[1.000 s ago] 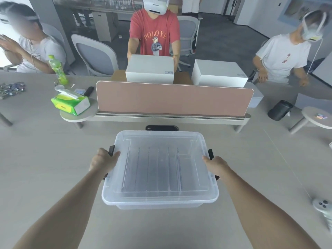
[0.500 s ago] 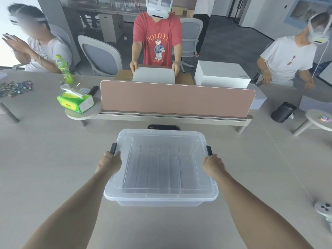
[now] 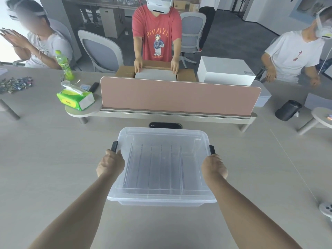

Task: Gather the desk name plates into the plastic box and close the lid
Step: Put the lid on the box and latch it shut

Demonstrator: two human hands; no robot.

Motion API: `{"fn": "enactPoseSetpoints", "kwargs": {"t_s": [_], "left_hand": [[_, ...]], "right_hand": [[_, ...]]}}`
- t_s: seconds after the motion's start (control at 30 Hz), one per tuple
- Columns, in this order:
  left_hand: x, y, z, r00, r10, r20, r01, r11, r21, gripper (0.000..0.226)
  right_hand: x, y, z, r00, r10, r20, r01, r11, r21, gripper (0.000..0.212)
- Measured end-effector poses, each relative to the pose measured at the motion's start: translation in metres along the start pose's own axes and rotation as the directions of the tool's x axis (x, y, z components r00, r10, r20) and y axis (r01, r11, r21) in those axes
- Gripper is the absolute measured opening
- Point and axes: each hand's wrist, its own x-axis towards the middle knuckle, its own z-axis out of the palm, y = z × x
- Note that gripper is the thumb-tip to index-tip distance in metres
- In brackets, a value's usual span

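Bare forearms (image 3: 77, 203), bare left grip (image 3: 110, 163), right grip (image 3: 213, 165)

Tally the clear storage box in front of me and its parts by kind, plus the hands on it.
Plastic box: 1
Lid: 1
Black latches: 2 (left latch, right latch)
Hands gripping the sides: 2 (left hand, right hand)
Total: 6
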Motion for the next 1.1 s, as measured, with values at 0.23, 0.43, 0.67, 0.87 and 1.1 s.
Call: {"fn": "enactPoseSetpoints", "kwargs": {"t_s": [0.23, 0.43, 0.67, 0.87, 1.1], "left_hand": [[-0.003, 0.003, 0.003, 0.998, 0.022, -0.058, -0.023, 1.000, -0.019, 0.045], [-0.008, 0.008, 0.004, 0.997, 0.030, -0.074, -0.031, 0.999, -0.012, 0.038], [0.002, 0.021, -0.002, 0.975, 0.133, -0.177, -0.129, 0.991, 0.032, 0.061], [0.016, 0.063, 0.001, 0.873, 0.480, -0.080, -0.469, 0.874, 0.131, 0.070], [0.034, 0.078, 0.033, 0.873, 0.481, 0.077, -0.482, 0.831, 0.279, 0.075]], "right_hand": [[-0.003, -0.003, 0.001, 0.999, -0.016, -0.029, 0.014, 0.998, -0.063, 0.041], [-0.005, -0.002, 0.003, 0.996, -0.064, -0.069, 0.058, 0.994, -0.088, 0.037], [0.007, -0.008, -0.010, 0.967, -0.213, -0.142, 0.203, 0.976, -0.079, 0.053], [0.021, -0.044, -0.027, 0.853, -0.520, -0.031, 0.518, 0.854, -0.053, 0.064], [0.043, -0.055, -0.002, 0.826, -0.563, -0.008, 0.557, 0.819, -0.140, 0.062]]}}
